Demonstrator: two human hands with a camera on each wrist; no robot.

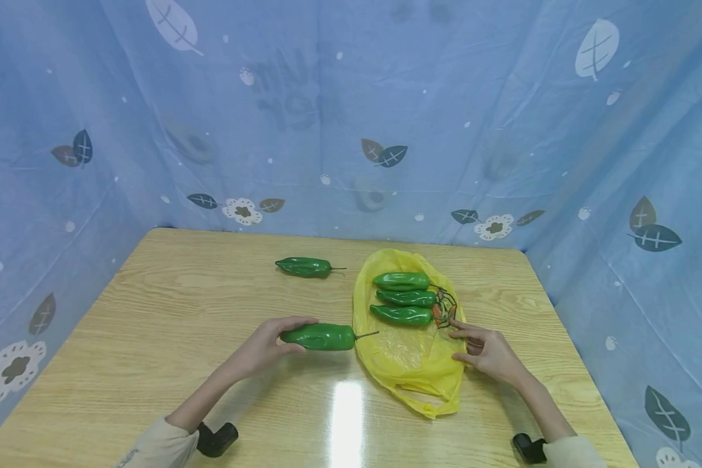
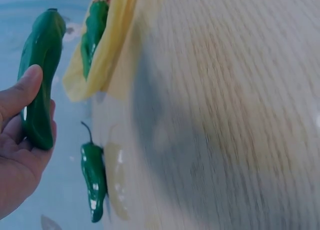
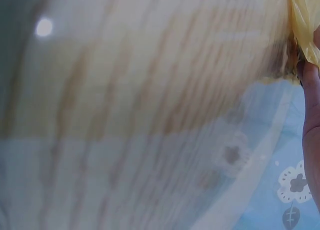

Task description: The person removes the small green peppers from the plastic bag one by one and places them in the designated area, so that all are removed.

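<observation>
My left hand (image 1: 272, 348) grips a large green chili pepper (image 1: 322, 337) by its tip end, thumb and fingers on either side, its stem pointing right toward the bag. In the left wrist view the same pepper stands above the table with the thumb across it. Three green peppers (image 1: 402, 316) lie side by side on a yellow plastic bag (image 1: 400, 354), stems to the right. Beside their stems is a small red and dark cluster (image 1: 444, 309). At the bag's right edge, my right hand (image 1: 491, 354) pinches the plastic between thumb and fingers.
Another green pepper (image 1: 304, 266) lies on the wooden table (image 1: 210, 279), left of the bag near the back edge. A blue patterned curtain (image 1: 351, 130) hangs behind the table and along both sides. The bag's handle loop (image 1: 435, 409) spreads toward the front.
</observation>
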